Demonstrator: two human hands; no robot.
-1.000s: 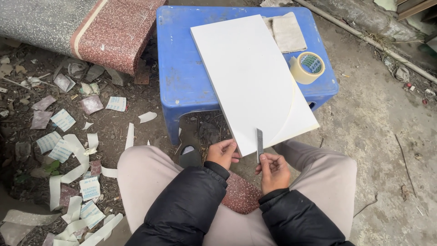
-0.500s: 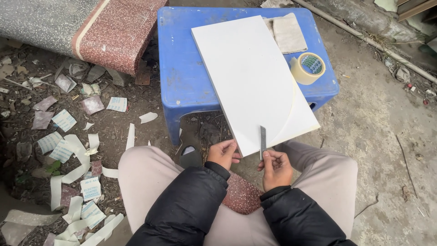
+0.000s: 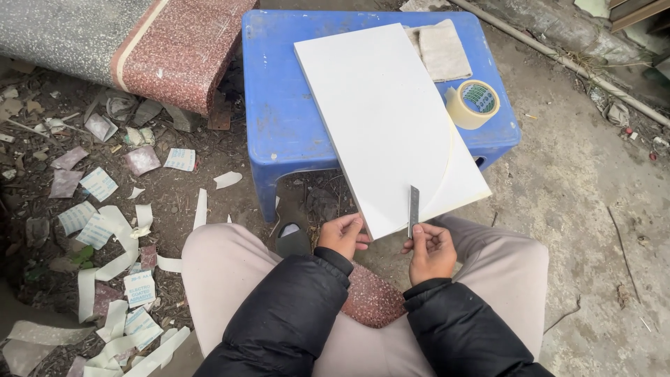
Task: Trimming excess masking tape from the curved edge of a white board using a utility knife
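Soft, even daylight, faint shadows, no glare; sharp throughout with slight wide-angle stretch at edges.

I see a blue plastic stool (image 3: 293,119) serving as the surface. On its far right corner: a folded beige cloth (image 3: 441,49), and just beside it a roll of tape (image 3: 473,103) near the right edge. Left of the stool, a speckled stone slab (image 3: 125,42), grey and red. Dirt ground (image 3: 586,195) all round; torn white strips and paper scraps (image 3: 115,237) litter the left side. A pipe (image 3: 579,66) runs across the top right.
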